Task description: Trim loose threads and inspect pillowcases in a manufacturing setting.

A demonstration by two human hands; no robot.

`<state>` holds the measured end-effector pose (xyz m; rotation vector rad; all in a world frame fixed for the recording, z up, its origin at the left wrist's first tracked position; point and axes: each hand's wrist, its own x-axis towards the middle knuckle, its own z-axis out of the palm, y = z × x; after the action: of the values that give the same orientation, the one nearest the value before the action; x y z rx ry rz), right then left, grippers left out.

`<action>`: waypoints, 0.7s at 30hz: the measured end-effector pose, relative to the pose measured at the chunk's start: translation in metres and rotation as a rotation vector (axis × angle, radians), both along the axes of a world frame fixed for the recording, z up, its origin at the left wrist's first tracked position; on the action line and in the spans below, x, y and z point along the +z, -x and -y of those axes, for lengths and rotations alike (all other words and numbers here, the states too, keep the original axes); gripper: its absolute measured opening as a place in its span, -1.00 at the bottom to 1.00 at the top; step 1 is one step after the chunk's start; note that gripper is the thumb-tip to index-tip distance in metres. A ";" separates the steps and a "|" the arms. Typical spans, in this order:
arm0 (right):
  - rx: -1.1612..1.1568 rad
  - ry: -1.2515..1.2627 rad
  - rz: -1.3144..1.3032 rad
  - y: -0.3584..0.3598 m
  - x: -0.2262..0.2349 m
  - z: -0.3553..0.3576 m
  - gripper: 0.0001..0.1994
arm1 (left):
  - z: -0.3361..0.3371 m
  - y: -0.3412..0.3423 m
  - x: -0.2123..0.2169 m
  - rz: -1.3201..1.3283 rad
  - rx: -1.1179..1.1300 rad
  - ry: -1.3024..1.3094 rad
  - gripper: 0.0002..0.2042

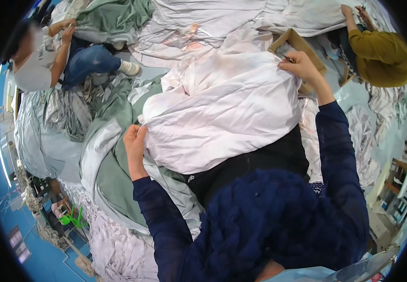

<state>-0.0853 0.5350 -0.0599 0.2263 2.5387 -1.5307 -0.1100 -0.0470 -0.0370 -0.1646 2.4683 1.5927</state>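
A wide piece of white cloth [222,113] with faint pinkish tints is spread over my lap and held stretched between my hands. My left hand [135,143] pinches its edge on the left. Farther out on the right, my right hand [302,68] grips the far edge between thumb and fingers. A small dark, thin object [288,59] pokes out by the right fingertips; its kind is too small to make out. Below the cloth shows my black legwear [255,162]. Green and white fabric [119,174] lies bunched beside my left forearm.
An open cardboard box [302,44] stands just beyond my right hand. One person [39,61] sits at the far left handling green cloth; another in an olive top [382,56] works at the far right. Heaps of white fabric [203,23] surround me. A green plastic item [74,216] is at lower left.
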 end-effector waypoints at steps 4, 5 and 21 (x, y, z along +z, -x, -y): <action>-0.032 0.138 -0.008 0.001 -0.002 -0.002 -0.92 | -0.003 0.010 -0.008 -0.056 -0.019 0.114 -0.78; -0.015 0.151 0.006 0.003 -0.008 -0.008 -0.92 | -0.005 0.010 -0.010 -0.042 0.002 0.100 -0.77; -0.112 0.378 -0.011 -0.006 -0.059 -0.038 -0.81 | 0.007 0.004 -0.028 -0.004 0.104 -0.031 -0.83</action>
<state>-0.0793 0.5734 -0.1192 0.3123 2.2181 -2.0170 -0.1142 -0.0536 -0.0649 -0.2900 2.4738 1.6733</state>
